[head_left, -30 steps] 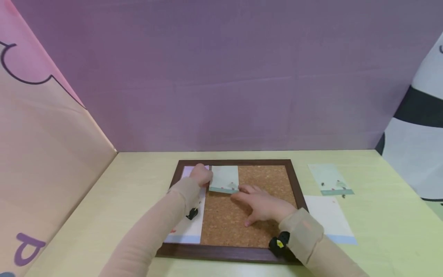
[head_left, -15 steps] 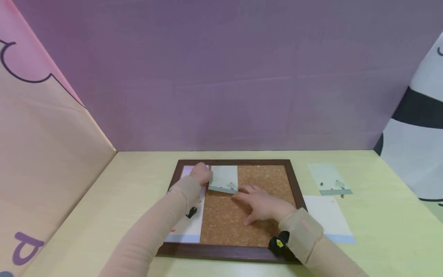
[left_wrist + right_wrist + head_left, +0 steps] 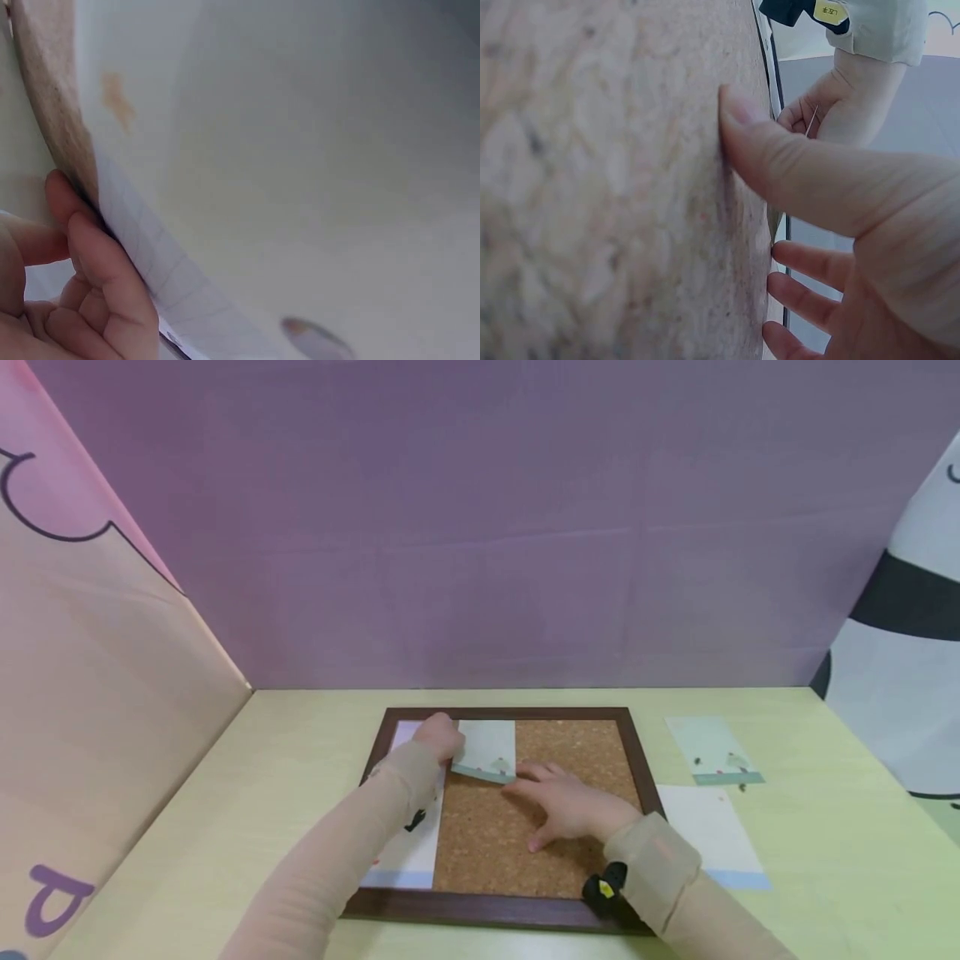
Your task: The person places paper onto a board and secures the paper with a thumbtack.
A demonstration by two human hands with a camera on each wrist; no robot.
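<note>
A brown-framed cork board (image 3: pixel 525 852) lies flat on the table. Along its left side runs a tall lilac-topped sheet (image 3: pixel 408 860), partly covered by the left arm. Beside it, at the top, is a small pale card (image 3: pixel 487 743) with a green lower border; its bottom edge stands slightly off the cork. My left hand (image 3: pixel 438 737) has its fingers curled and pinches at the card's upper left corner; the exact hold is hidden. My right hand (image 3: pixel 566 802) lies over the cork with fingers spread. Its index finger touches the card's lower right corner, and its thumb (image 3: pixel 750 131) reaches to the cork.
To the right of the board lie another green-bordered card (image 3: pixel 716 747) and a larger white sheet with a blue border (image 3: pixel 712 831). A tiny dark thing (image 3: pixel 742 787) is between them. A purple backdrop (image 3: pixel 480 527) rises behind the table.
My left hand has shifted very slightly to the right at the card's corner. The right hand stays where it was, and the card hardly moves.
</note>
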